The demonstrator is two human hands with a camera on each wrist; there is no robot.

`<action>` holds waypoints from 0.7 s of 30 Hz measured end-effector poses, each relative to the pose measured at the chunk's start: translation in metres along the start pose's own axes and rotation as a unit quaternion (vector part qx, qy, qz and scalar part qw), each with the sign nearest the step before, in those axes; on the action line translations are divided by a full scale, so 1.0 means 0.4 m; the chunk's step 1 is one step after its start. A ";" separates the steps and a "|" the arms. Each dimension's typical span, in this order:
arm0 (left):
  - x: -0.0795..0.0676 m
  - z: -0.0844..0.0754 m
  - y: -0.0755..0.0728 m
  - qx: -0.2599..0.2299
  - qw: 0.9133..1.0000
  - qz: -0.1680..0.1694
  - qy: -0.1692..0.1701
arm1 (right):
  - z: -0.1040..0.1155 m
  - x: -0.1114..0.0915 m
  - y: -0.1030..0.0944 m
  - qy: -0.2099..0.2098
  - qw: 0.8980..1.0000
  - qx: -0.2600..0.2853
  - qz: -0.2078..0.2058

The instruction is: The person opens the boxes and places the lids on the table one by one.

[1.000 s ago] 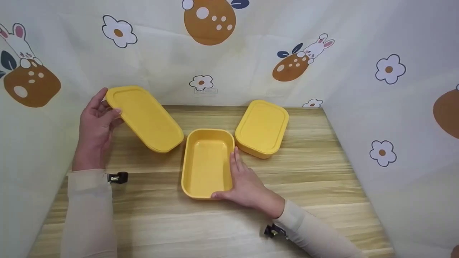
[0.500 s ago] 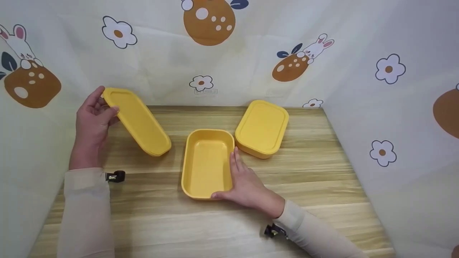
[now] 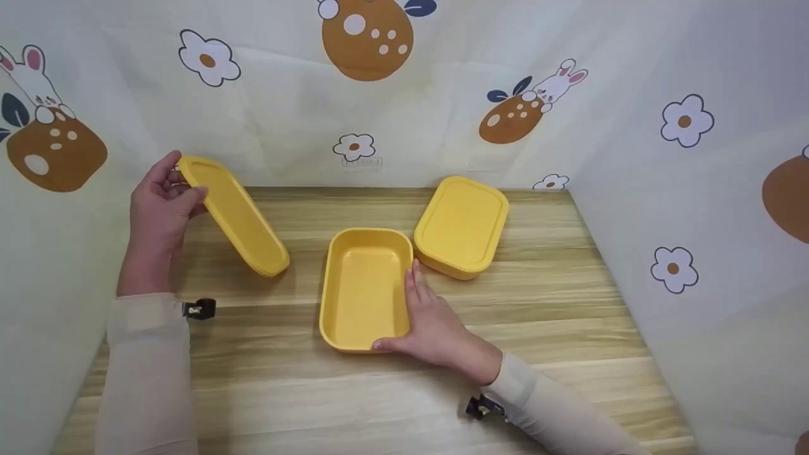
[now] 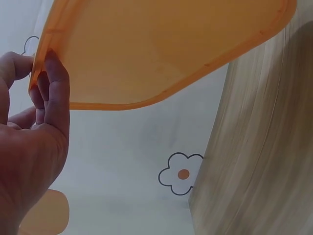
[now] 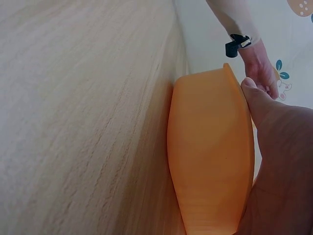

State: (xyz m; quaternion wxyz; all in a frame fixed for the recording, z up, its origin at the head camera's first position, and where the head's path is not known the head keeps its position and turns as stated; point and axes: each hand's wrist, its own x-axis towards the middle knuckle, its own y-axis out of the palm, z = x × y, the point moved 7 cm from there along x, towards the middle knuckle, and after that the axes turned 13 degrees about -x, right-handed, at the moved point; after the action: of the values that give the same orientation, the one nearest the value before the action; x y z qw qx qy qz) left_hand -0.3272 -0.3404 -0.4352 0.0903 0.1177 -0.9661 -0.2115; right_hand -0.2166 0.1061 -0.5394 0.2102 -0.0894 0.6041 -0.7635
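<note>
My left hand (image 3: 158, 212) pinches a yellow rectangular lid (image 3: 234, 215) by its far left corner, thumb on top and fingers beneath. The lid hangs tilted above the table, its lower end toward the right; its underside shows in the left wrist view. An uncovered yellow food container (image 3: 366, 291) stands upright on the table, with nothing inside. My right hand (image 3: 442, 332) holds it at the near right corner, thumb at the near rim and fingers along the right wall. In the right wrist view the thumb meets the rim of the container (image 5: 210, 147).
Another yellow container with its lid on (image 3: 462, 224) stands at an angle just behind and right of the uncovered one. The wood-grain table (image 3: 303, 404) is bounded by a pale curtain (image 3: 284, 95) printed with rabbits and flowers at the back and sides.
My left hand has drifted left with the lid, which has turned more steeply on edge and moved away from the uncovered container. My right hand and both containers have stayed put.
</note>
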 end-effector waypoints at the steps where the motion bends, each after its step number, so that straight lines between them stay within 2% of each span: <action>1: 0.000 -0.001 -0.002 0.004 1.000 0.000 0.000 | 0.000 0.000 0.000 0.000 1.000 0.001 0.000; 14: 0.002 -0.012 -0.007 0.025 1.000 0.002 -0.010 | -0.002 0.000 0.004 0.002 1.000 -0.002 0.012; 21: 0.005 -0.025 -0.009 0.036 0.999 0.012 0.006 | -0.001 0.001 0.004 -0.003 1.000 -0.001 -0.001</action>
State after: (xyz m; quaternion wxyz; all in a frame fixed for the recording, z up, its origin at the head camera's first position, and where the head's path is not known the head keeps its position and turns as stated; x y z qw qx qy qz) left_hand -0.3263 -0.3478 -0.4276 0.0944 0.1102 -0.9739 -0.1748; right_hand -0.2169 0.1059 -0.5413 0.2112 -0.0919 0.6042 -0.7628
